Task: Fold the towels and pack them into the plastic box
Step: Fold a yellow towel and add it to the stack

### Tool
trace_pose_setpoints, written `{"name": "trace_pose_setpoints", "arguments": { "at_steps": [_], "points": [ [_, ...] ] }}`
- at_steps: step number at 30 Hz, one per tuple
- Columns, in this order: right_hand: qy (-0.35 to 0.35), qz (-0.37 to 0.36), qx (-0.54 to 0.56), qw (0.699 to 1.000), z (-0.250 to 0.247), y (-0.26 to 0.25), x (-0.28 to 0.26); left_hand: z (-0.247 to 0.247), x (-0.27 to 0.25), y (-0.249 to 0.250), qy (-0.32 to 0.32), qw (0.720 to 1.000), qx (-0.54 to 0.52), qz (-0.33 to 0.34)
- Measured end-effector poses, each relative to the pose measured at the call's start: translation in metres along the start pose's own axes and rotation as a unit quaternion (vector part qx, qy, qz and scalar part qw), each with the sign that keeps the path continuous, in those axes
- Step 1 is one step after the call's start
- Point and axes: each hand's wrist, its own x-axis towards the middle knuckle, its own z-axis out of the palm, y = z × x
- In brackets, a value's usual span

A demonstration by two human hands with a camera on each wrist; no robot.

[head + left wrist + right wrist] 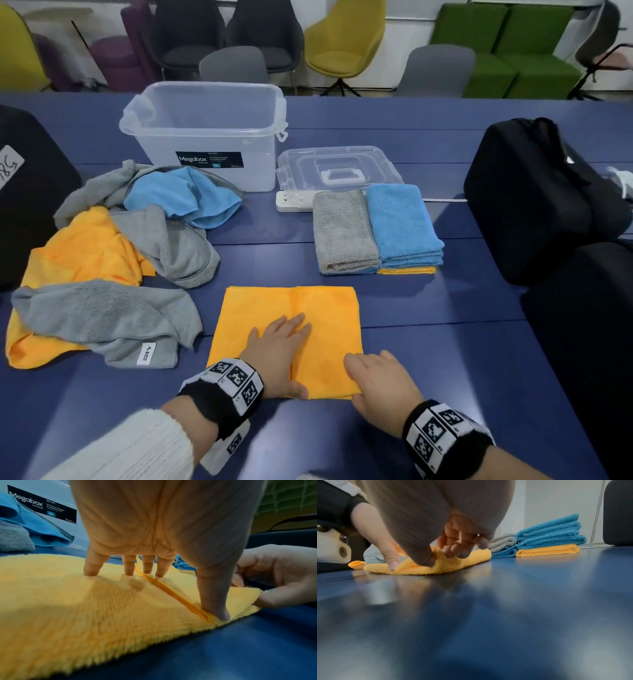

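Observation:
A yellow towel (318, 308), folded to a rectangle, lies flat on the blue table in front of me. My left hand (282, 342) presses on its middle with straight fingers; in the left wrist view the thumb (216, 601) holds down the fold seam. My right hand (370, 380) pinches the towel's near right corner (441, 561) between thumb and fingers and lifts it slightly. The clear plastic box (205, 137) stands open at the back. Folded grey and blue towels (376, 229) are stacked to its right, over a yellow one.
A heap of unfolded grey, blue and yellow towels (113, 260) lies on the left. The box lid (339, 168) and a white power strip (294, 200) sit behind the folded stack. Black bags (541, 198) stand at the right and at the left edge. Chairs line the far side.

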Motion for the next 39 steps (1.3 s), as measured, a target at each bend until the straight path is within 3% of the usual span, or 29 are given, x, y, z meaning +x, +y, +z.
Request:
{"name": "trace_pose_setpoints", "arguments": {
  "at_steps": [6, 12, 15, 18, 20, 22, 25, 28, 34, 39],
  "points": [
    [-0.038, -0.038, 0.055, 0.997, 0.002, 0.007, -0.010, -0.001, 0.001, 0.002, -0.008, 1.000, 0.011, -0.003],
    [-0.147, -0.028, 0.163, 0.975, -0.026, 0.021, -0.004, -0.002, 0.000, 0.001, -0.014, 1.000, 0.006, 0.007],
    [-0.128, -0.019, 0.151, 0.980, -0.035, 0.018, 0.009, -0.001, 0.002, -0.008, -0.003, 1.000, -0.020, 0.022],
    [-0.075, 0.012, 0.144, 0.987, -0.041, 0.012, 0.023, -0.001, 0.001, -0.021, 0.060, 0.995, -0.079, 0.019],
    [-0.055, 0.018, 0.119, 0.991, -0.040, 0.012, 0.031, -0.001, -0.003, -0.031, 0.134, 0.985, -0.098, -0.039],
    [-0.070, 0.020, 0.088, 0.993, -0.038, 0.015, 0.037, -0.003, -0.008, -0.043, 0.184, 0.968, -0.104, -0.138],
    [-0.115, 0.026, 0.060, 0.991, -0.033, 0.024, 0.041, -0.003, -0.013, -0.066, 0.163, 0.940, -0.132, -0.269],
    [-0.145, 0.040, 0.050, 0.987, -0.028, 0.032, 0.042, -0.001, -0.015, -0.081, 0.128, 0.915, -0.209, -0.321],
    [-0.153, 0.043, 0.068, 0.985, -0.023, 0.038, 0.044, -0.014, -0.014, -0.073, 0.069, 0.910, -0.309, -0.268],
    [-0.149, 0.042, 0.074, 0.985, -0.025, 0.037, 0.044, -0.040, -0.013, -0.049, 0.125, 0.895, -0.387, -0.185]
  ]
}}
